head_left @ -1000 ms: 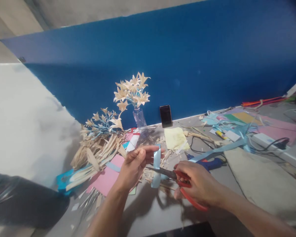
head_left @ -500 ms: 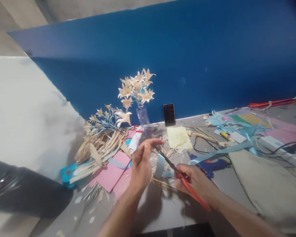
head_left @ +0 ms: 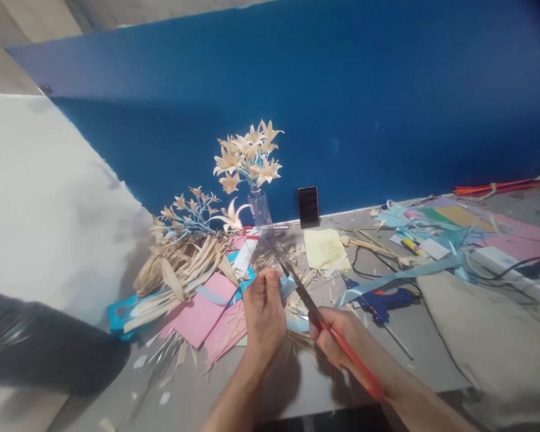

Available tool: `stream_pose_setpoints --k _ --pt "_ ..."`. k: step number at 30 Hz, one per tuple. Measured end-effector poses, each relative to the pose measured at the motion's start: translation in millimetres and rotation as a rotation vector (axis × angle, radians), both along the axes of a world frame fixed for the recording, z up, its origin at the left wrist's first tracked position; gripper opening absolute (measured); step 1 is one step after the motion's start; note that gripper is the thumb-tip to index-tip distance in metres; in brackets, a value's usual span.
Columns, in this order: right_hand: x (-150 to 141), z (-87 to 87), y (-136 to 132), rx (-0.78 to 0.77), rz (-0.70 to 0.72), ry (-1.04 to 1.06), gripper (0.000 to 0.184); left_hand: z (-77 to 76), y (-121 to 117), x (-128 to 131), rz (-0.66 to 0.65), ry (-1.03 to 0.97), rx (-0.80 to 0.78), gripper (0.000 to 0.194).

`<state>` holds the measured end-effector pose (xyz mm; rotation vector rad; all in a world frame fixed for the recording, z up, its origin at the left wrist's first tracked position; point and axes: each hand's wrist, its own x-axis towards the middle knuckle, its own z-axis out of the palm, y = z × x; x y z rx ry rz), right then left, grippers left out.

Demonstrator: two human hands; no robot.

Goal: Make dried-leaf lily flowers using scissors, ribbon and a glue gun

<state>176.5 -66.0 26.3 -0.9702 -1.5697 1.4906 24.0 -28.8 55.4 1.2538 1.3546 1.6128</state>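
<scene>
Light-blue ribbon [head_left: 288,287] pokes out just right of the left fingers, behind the scissor blades. Farthest beyond both sets of fingers, a large blue panel [head_left: 324,90] stands behind the grey surface [head_left: 198,390]. The left hand [head_left: 265,312] is curled tight, apparently pinching the ribbon; the right hand [head_left: 342,339] has its fingers wrapped around red-handled scissors [head_left: 314,311], blades angled up beside the left fingers. Cream flowers [head_left: 252,153] rise from a clear bottle [head_left: 260,207] beyond the left fingers. Pink sheets [head_left: 202,309] lie left of those fingers; a blue glue gun [head_left: 384,300] lies right of the right fingers. Smaller, a dark phone [head_left: 308,207] leans on the panel, past the fingers.

A second ago the ribbon hung down from the left fingers with the blades across it. Now those fingers have folded in and little ribbon shows, suggesting a change of grip rather than a cut at this instant; whether it is severed cannot be told.
</scene>
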Motion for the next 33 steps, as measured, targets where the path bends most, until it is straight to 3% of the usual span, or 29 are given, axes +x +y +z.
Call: stream_pose_setpoints --k 2,4,9,17,22,24,26,28,29,31,32,33 --pt "1.4 -1.8 -4.8 -0.086 0.151 0.216 0.064 2.5 -0.5 1.4 -0.034 -0.076 -0.108 0.049" --pt "0.3 -5.3 -10.2 -0.139 0.206 0.369 0.067 6.7 -2.3 3.9 -0.058 -0.132 -0.199 0.054" --pt "-10.8 -13.1 -22.5 -0.171 0.179 0.551 0.063 11.8 -9.1 8.4 -0.057 -0.155 -0.258 0.056" --pt "-32.7 -27.3 -30.2 -0.306 0.183 0.814 0.06 0.8 -12.6 10.2 -0.117 -0.182 -0.242 0.054" --pt "-39.9 -13.5 -25.2 -0.412 0.183 0.824 0.069 -8.4 -16.2 11.2 -0.114 -0.078 -0.195 0.052" --pt "-17.7 0.2 -16.7 -0.369 0.052 0.815 0.065 -16.0 -21.3 7.1 -0.132 -0.039 -0.208 0.049" --pt "24.2 13.8 -2.6 -0.216 -0.247 0.882 0.064 -22.6 -27.4 -1.1 -0.135 -0.053 -0.266 0.046" --pt "77.1 22.7 11.6 -0.017 -0.532 0.803 0.061 -23.8 -31.0 -12.2 -0.092 -0.11 -0.319 0.044" --pt "103.4 24.5 16.3 0.052 -0.625 0.67 0.062 -21.6 -30.9 -17.7 -0.043 -0.133 -0.336 0.042" --pt "148.8 22.9 19.1 0.129 -0.731 0.197 0.065 -12.9 -26.5 -25.7 -0.018 -0.198 -0.297 0.037" --pt "166.5 20.0 17.9 0.145 -0.758 -0.072 0.064 -7.6 -23.0 -27.2 -0.042 -0.218 -0.282 0.039" --pt "180.9 16.1 15.8 0.131 -0.787 -0.2 0.059 -2.4 -19.2 -26.8 -0.079 -0.236 -0.272 0.042"
